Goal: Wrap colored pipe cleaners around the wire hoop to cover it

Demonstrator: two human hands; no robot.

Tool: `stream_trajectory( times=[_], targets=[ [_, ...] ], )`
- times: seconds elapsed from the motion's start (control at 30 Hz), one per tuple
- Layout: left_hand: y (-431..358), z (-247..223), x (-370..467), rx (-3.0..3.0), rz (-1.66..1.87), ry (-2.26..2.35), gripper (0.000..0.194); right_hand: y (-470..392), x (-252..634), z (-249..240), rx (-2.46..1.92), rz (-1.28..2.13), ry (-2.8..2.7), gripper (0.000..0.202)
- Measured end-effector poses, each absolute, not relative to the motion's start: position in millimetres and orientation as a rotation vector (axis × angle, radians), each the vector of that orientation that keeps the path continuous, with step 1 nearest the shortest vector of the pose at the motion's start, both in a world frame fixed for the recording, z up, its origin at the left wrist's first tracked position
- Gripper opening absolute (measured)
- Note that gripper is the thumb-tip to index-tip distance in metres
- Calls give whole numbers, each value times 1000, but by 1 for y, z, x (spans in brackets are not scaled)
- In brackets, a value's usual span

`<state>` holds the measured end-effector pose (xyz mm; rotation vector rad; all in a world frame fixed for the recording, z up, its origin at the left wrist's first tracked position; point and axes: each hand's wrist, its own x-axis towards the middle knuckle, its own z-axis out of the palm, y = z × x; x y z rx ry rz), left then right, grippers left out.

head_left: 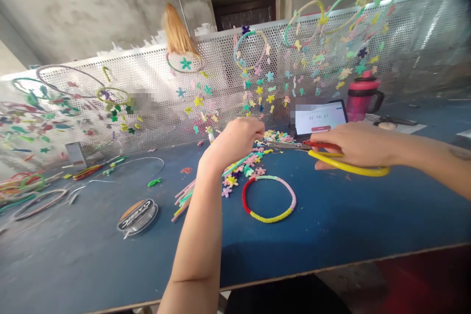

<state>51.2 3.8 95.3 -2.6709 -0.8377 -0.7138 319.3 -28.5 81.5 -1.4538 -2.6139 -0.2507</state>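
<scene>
My right hand [353, 144] is closed on scissors [331, 157] with red and yellow handles, their blades pointing left toward a heap of small colourful pieces [277, 136]. My left hand [241, 137] reaches over the table beside that heap, fingers bent down and pressed together; whatever they may hold is hidden. Below the hands lies a ring [272, 220] wrapped in red, yellow, pink and pale green. Flower-shaped pieces [231, 181] lie between my left forearm and the ring. Partly under that forearm are fuzzy coloured stems [183, 201].
A clear spool [138, 217] lies left on the blue table [331, 235]. Behind stands a perforated metal screen [147, 73] with hanging ringed strings. A lit tablet [320, 117] and pink bottle [362, 95] stand at the back right. Loops and stems [40, 204] lie far left.
</scene>
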Motion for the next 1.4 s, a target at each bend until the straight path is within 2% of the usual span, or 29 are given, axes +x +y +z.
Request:
stream_trajectory(
  times=[0.47, 1.4],
  targets=[
    [-3, 97, 52, -2567, -702, -823, 24, -18, 302, 104, -1473, -507, -2707, 50],
    [-5, 100, 53, -2535, -686, -799, 24, -18, 302, 113, -1512, -604, -2719, 52]
  ],
)
